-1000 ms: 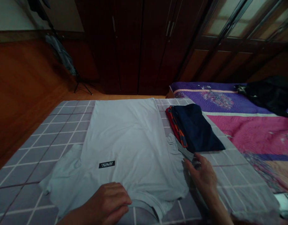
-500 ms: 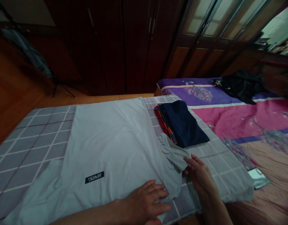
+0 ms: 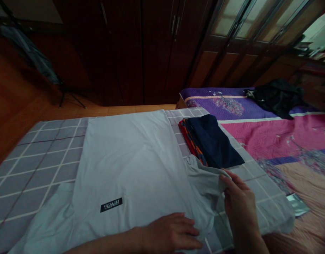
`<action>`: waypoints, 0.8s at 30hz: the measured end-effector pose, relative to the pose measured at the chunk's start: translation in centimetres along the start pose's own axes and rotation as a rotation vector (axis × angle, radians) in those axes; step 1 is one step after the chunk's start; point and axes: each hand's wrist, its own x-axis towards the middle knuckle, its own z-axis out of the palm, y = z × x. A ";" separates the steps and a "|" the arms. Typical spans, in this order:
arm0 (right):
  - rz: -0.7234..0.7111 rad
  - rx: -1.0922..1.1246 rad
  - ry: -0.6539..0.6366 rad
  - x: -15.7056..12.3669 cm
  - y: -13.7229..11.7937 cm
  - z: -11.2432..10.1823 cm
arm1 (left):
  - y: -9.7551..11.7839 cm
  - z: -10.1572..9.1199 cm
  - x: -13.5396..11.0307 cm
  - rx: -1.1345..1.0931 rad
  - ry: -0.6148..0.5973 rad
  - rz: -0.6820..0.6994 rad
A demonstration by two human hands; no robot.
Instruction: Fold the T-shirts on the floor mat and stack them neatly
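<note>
A light grey T-shirt [image 3: 130,158] with a small black label [image 3: 111,204] lies spread flat on a grey checked sheet [image 3: 46,148]. My left hand [image 3: 170,234] presses flat on the shirt near its shoulder, fingers stretched out. My right hand [image 3: 238,203] pinches the shirt's right sleeve [image 3: 205,178] and lifts it slightly off the sheet. Just beyond the sleeve lies a folded pile of dark blue and red-orange clothes [image 3: 210,141].
A pink and purple quilt [image 3: 271,134] covers the bed to the right, with a black garment [image 3: 276,95] on it and a small shiny packet [image 3: 297,204] near its edge. Dark wooden wardrobe doors [image 3: 152,49] stand behind. A tripod [image 3: 64,95] is on the wooden floor at left.
My left hand slid right along the shirt and flattened out. My right hand took the sleeve and raised it. The view swung to the right.
</note>
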 end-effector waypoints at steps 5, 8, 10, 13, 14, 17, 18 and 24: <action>-0.906 -0.552 -0.427 -4.7 -0.3 3.1 | 0.6 -2.9 0.4 -0.609 0.704 -0.526; -1.125 -0.816 -0.975 -7.3 0.5 3.9 | -0.4 -4.2 0.4 -0.729 1.030 -0.709; -1.106 -0.921 -1.056 -8.1 1.5 3.4 | -1.1 -4.8 0.4 -0.718 1.059 -0.710; -1.143 -0.955 -0.881 -7.7 3.1 1.6 | -1.7 -5.2 0.1 -0.508 0.990 -0.686; -1.155 -0.961 -0.806 -7.2 3.5 0.8 | -1.8 -5.2 0.0 -0.396 0.952 -0.688; -1.123 -1.002 -0.626 -5.7 4.3 -1.2 | -1.9 -5.4 -0.3 -0.030 0.784 -0.648; -1.087 -1.016 -0.587 -5.2 4.5 -1.9 | -1.9 -5.4 -0.4 0.075 0.723 -0.617; -0.906 -0.994 -0.450 -4.3 5.1 -4.5 | -1.4 -4.5 -0.5 0.395 0.352 -0.394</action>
